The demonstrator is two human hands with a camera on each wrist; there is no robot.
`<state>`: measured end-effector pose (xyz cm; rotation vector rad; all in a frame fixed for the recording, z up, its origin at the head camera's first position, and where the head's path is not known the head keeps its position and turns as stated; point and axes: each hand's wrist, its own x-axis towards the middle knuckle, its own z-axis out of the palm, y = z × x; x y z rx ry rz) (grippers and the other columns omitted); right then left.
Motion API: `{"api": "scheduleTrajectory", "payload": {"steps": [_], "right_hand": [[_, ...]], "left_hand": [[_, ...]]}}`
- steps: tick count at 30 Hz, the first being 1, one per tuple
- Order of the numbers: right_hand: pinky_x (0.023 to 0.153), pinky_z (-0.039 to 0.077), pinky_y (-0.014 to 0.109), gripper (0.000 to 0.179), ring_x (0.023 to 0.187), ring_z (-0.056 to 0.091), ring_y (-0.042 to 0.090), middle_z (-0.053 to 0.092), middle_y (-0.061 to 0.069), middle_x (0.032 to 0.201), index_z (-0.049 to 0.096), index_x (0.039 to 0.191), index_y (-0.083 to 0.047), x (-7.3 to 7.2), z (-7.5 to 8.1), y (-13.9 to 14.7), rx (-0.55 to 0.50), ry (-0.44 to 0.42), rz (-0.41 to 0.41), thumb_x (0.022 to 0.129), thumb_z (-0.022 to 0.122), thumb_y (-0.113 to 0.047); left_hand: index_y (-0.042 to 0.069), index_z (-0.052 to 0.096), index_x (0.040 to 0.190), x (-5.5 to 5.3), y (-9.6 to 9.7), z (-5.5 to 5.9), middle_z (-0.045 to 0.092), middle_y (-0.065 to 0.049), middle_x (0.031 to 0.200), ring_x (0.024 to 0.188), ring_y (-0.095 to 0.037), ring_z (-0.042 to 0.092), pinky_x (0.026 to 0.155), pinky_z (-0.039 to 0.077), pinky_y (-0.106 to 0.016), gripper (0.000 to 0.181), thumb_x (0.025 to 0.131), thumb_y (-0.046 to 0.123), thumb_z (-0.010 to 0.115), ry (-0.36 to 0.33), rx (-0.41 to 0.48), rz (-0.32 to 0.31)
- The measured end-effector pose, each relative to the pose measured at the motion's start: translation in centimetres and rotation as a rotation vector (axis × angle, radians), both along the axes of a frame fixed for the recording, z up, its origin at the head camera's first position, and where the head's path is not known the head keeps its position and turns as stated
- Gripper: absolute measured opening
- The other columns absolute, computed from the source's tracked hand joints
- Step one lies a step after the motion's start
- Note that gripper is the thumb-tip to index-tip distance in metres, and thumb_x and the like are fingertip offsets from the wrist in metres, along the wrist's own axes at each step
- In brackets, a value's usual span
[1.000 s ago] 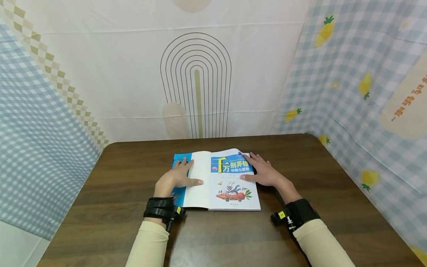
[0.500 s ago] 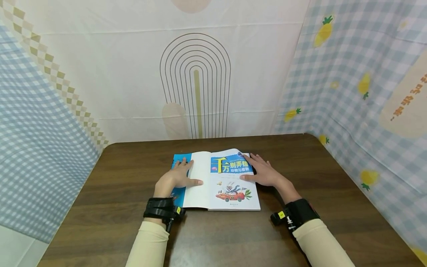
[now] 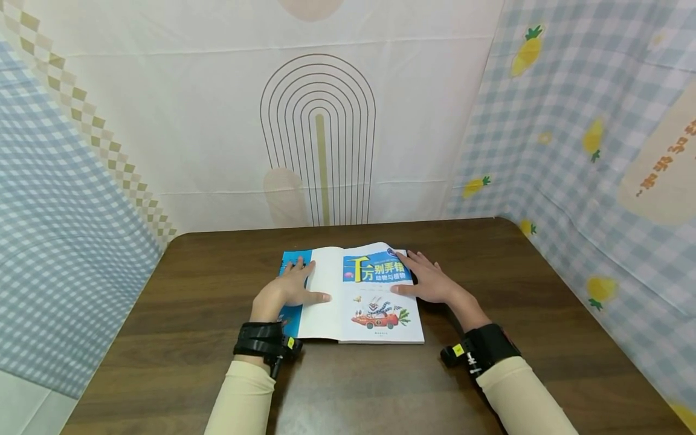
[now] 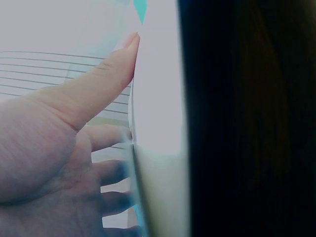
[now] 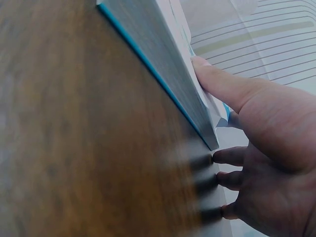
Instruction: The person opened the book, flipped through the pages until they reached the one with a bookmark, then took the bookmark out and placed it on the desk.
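Observation:
An open book [image 3: 331, 317] lies on the brown table, its blank white page on the left and a colourful title page [image 3: 380, 308] with a carrot car on the right. A blue cover flap [image 3: 293, 323] shows at its left edge. My left hand [image 3: 285, 289] rests on the flap and the blank page, fingers spread and thumb pointing right. On the title page's outer edge lies my right hand [image 3: 432, 284], thumb on the paper. In the right wrist view its thumb [image 5: 219, 79] touches the top page, while several fingers reach down beside the thick page block [image 5: 148, 39].
The wooden table [image 3: 206, 290] extends around the book on all sides. A white printed cloth [image 3: 217, 139] hangs behind it, with checked cloth [image 3: 565, 181] along the right and left sides. Both wrists carry black camera straps [image 3: 492, 347].

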<state>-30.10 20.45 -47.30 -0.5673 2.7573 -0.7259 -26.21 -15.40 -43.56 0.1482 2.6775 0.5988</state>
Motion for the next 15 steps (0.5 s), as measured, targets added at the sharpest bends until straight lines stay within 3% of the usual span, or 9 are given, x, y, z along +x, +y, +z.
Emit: {"api": "scheduleTrajectory", "payload": {"steps": [15], "right_hand": [[0.118,0.01,0.08,0.101,0.159,0.011,0.049,0.016,0.026,0.173,0.027,0.169,-0.014,-0.03,0.56,0.16,-0.023,0.001,-0.006,0.094,0.071,-0.065]], "left_hand": [[0.011,0.021,0.17,-0.05,0.04,0.11,0.008,-0.023,0.175,0.161,-0.048,0.002,0.119,0.021,-0.076,0.105,0.094,0.062,0.072,-0.002,-0.004,-0.007]]}}
